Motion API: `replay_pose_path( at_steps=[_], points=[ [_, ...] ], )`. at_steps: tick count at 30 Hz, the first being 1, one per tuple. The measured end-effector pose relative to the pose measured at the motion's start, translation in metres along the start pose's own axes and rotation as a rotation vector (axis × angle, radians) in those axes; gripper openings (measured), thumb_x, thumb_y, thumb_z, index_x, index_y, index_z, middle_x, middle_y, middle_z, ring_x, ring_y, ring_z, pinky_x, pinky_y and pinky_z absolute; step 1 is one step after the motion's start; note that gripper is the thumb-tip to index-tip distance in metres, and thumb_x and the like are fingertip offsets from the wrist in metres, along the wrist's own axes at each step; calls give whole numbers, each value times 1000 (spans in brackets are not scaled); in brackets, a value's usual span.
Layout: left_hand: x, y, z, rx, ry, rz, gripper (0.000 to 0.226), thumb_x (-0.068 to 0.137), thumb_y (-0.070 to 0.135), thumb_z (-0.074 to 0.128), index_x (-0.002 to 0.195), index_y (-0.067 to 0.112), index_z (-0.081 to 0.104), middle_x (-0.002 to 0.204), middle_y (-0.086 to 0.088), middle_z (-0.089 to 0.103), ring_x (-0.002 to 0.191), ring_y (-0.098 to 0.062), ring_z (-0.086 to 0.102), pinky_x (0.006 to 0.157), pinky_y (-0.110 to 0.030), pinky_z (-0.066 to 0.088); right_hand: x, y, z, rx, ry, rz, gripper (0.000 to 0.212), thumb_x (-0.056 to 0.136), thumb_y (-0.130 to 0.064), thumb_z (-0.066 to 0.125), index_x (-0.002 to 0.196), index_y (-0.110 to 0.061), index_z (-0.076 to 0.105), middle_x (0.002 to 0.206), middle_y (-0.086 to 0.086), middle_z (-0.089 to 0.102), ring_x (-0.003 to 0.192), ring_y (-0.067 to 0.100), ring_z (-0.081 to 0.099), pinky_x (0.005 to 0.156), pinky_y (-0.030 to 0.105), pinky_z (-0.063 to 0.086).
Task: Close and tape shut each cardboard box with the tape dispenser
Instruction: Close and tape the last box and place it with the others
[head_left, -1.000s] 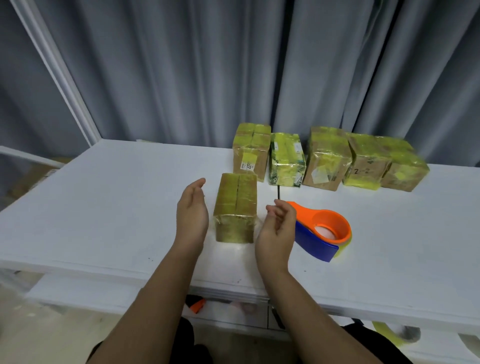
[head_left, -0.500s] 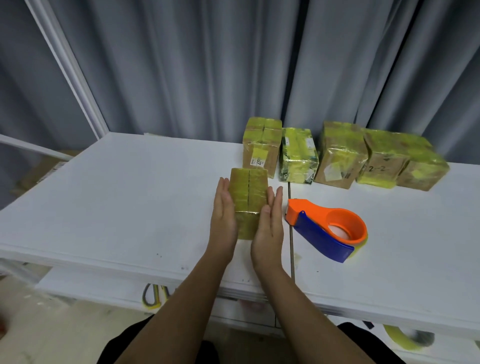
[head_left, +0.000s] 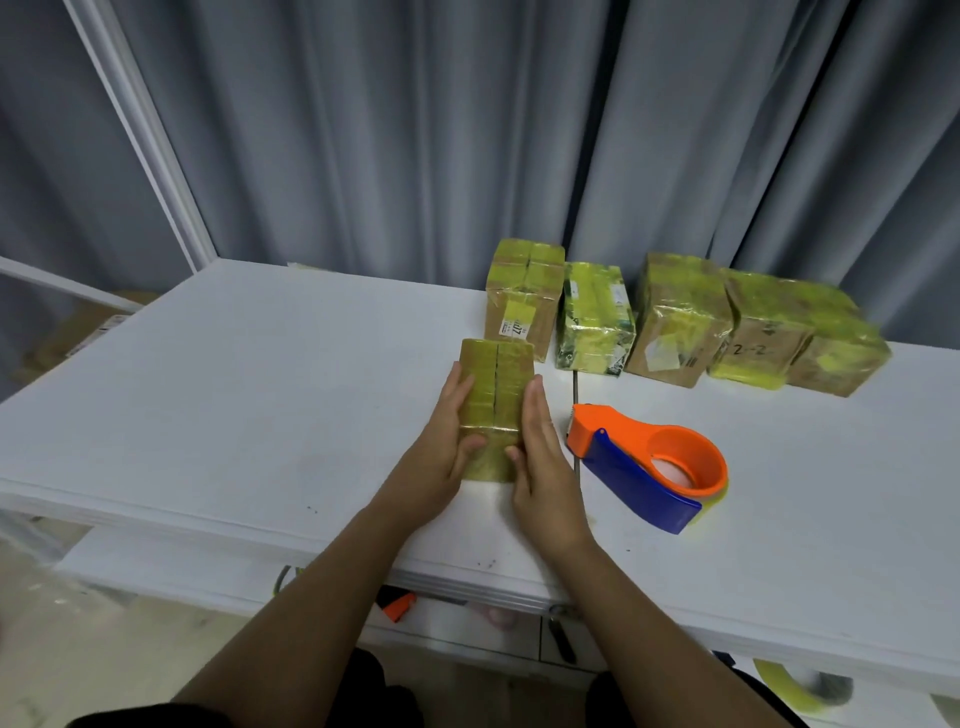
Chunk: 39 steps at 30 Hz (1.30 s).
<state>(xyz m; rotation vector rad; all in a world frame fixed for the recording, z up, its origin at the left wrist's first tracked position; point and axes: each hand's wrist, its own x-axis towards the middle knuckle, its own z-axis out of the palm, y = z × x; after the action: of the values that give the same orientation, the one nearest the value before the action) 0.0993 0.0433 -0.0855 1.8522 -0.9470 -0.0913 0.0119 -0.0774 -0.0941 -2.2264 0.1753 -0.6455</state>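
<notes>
Head view shows a small taped cardboard box on the white table, clasped between the left hand and the right hand, fingers straight along its sides and thumbs on its near face. Just right of the right hand lies the orange and blue tape dispenser. Behind, a row of what look like five taped boxes stands before the grey curtain.

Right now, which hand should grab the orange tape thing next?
Probably the right hand. The tape dispenser lies just to its right on the table, while the left hand sits on the far side of the box that both hands press between them.
</notes>
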Motion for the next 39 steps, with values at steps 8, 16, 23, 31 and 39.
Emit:
replay_pose_path(
  at_steps=[8, 16, 23, 31, 39],
  points=[
    [-5, 11, -3, -220, -34, -167, 73, 99, 12, 44, 146, 27, -10, 139, 35, 16, 117, 32, 28, 94, 2, 28, -7, -24, -1, 359, 257, 172, 85, 92, 1, 54, 148, -41, 5, 142, -28, 30, 125, -22, 30, 91, -2, 32],
    [-1, 15, -3, -71, 92, -283, 70, 92, 33, 57, 146, 32, 12, 94, 4, 27, 90, -7, 39, 85, -1, 32, 14, -18, -5, 784, 388, 452, 65, 90, 4, 54, 145, -20, 29, 92, 3, 55, 88, 12, 56, 88, 23, 47],
    [-1, 22, -18, -385, 31, -271, 63, 95, 8, 53, 144, 35, 24, 84, 4, 49, 71, 6, 52, 71, -7, 44, 5, -12, -7, 656, 135, 437, 50, 97, -20, 52, 142, -27, 31, 92, 0, 51, 90, 7, 54, 93, 26, 41],
    [-2, 19, -26, -190, -23, -240, 62, 96, 7, 49, 145, 31, 18, 82, 5, 37, 70, 2, 42, 73, -5, 36, 7, -7, -23, 214, 135, 212, 55, 94, -19, 57, 143, -27, 34, 86, 1, 51, 80, 10, 50, 69, 14, 41],
    [2, 3, -27, -146, 34, -179, 65, 90, 6, 59, 139, 36, 28, 78, 4, 35, 68, 0, 36, 72, -7, 35, 27, -1, -7, 434, 152, 325, 39, 104, -17, 29, 139, -32, 36, 84, -7, 49, 84, 12, 49, 76, 24, 40]
  ],
)
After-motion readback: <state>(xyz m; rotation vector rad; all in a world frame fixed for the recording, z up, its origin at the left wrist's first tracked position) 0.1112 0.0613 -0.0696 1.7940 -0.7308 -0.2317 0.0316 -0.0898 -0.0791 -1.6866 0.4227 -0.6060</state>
